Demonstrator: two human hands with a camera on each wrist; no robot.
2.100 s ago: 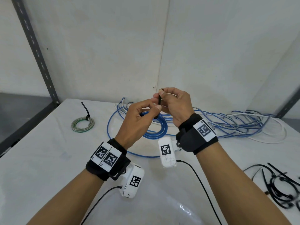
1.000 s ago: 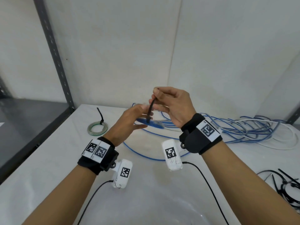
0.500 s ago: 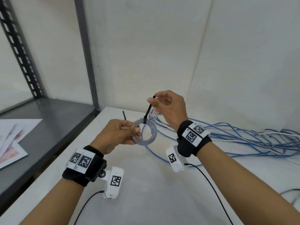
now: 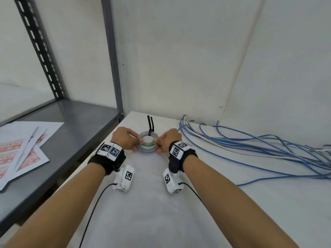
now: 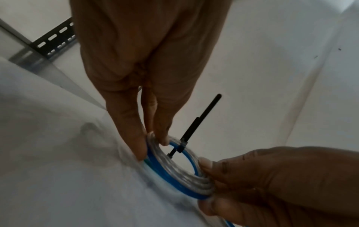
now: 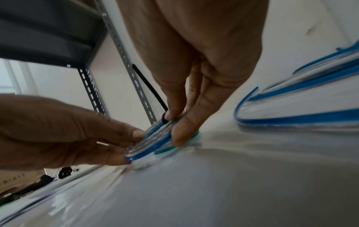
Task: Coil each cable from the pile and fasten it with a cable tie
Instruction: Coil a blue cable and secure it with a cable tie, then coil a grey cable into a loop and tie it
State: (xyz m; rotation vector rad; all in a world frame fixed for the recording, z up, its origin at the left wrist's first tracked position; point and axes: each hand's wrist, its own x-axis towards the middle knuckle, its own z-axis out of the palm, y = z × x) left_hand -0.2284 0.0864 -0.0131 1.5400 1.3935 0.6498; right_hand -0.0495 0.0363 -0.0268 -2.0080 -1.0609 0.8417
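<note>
On the near table (image 4: pixel 161 212): bare white top, two forearms reaching out over it, each with a black wrist strap and a small white camera unit hanging below.
Left hand (image 4: pixel 125 139): fingers and thumb pinch the left rim of the blue coil (image 4: pixel 147 151), fingertips (image 5: pixel 139 147) down against the table.
Right hand (image 4: pixel 169 141): fingers and thumb pinch the coil's right rim, opposite the left hand.
Blue coil: a small flat ring of blue and pale turns, held just over a second ring.
Green coil (image 4: pixel 146 144): lying flat on the table under the blue one, its green edge showing inside and below it.
Cable ties (image 4: pixel 150 125): two black tails stick up side by side from the coils' far rim.
Cable pile (image 4: pixel 259 149): loose blue and white cables strewn over the table to the right, well apart from the coils.
Grey shelf (image 4: pixel 71 133): to the left, holding printed sheets (image 4: pixel 19 153) in red and white.
Far side: white wall.
</note>
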